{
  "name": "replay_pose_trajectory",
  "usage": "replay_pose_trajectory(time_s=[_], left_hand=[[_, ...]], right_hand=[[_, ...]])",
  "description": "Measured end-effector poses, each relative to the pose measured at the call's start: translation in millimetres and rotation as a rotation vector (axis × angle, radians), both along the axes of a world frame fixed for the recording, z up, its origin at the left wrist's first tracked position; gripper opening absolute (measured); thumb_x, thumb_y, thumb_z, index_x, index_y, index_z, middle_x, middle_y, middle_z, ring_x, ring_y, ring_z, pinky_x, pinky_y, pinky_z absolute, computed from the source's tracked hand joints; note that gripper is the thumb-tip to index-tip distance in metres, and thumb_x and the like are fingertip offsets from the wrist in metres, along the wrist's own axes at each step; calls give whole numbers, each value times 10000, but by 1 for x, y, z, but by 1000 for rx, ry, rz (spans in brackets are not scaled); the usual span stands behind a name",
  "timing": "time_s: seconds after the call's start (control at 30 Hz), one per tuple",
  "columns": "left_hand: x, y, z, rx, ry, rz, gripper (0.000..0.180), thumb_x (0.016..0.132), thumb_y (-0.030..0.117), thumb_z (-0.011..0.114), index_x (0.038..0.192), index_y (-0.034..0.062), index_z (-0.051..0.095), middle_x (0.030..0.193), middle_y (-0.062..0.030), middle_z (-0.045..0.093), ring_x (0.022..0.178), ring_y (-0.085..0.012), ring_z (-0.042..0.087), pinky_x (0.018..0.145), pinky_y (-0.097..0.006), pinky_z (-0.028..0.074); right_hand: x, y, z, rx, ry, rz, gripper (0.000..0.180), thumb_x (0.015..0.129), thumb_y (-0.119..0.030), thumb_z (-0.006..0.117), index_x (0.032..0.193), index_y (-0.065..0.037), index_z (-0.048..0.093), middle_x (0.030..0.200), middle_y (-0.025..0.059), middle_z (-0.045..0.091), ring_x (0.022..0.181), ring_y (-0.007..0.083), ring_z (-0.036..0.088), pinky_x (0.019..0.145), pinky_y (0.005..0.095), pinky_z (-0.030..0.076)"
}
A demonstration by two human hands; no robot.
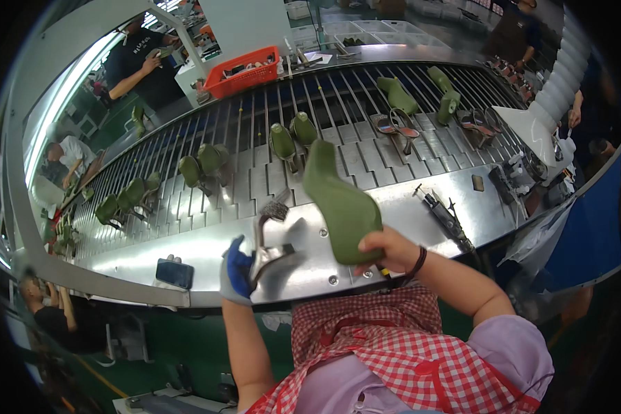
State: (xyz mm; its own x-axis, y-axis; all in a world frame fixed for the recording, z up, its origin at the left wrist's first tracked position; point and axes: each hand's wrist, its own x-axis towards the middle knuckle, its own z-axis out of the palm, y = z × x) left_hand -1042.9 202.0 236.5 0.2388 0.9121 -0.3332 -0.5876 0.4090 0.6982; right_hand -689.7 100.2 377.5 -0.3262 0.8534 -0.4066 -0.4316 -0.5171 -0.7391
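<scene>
My right hand (388, 250), bare with a dark band at the wrist, grips the wide end of a green shoe last (341, 203). The last is tilted up over the metal edge, its narrow end toward the conveyor. In a blue and grey glove, my left hand (239, 272) is closed around a silvery high-heeled sandal (272, 257). Last and sandal are apart from each other. Beyond them on the slatted conveyor (248, 190) stand several green lasts with shoes on them, such as a pair with heels (282, 141).
A phone (174, 273) lies left of my gloved hand. To the right, a dark hand tool (447, 219) rests on the metal ledge. Loose sandals (396, 128) and bare lasts (397, 96) sit farther off, near a white hose (555, 83). An orange-red basket (241, 76) stands behind; co-workers are around.
</scene>
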Motion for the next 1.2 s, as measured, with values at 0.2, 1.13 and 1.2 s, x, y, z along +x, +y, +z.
replay_pose_trajectory(time_s=[0.2, 1.13, 1.2], left_hand=[[27, -39, -27, -210, 112, 501, 325, 892, 171, 636, 1178, 131, 485, 775, -2, 440, 687, -121, 468, 761, -329, 502], [100, -84, 106, 97, -787, -81, 595, 922, 203, 538, 1397, -50, 284, 971, -82, 675, 714, -177, 663, 1143, -425, 278], [103, -92, 108, 76, -842, -93, 571, 936, 219, 514, 1390, -47, 294, 953, -80, 679, 700, -175, 661, 1134, -429, 292]], right_hand=[[68, 122, -25, -214, -478, -62, 406, 764, -207, 650, 1106, -14, 545, 1076, 126, 572, 963, 235, 605, 673, 376, 594], [35, -31, -91, 857, -1712, 183, 435, 824, -67, 548, 1206, -267, 604, 882, 64, 617, 703, 269, 625, 631, 372, 516], [31, -31, -95, 893, -1764, 266, 440, 827, -69, 544, 1206, -284, 605, 891, 51, 611, 714, 257, 628, 640, 369, 513]])
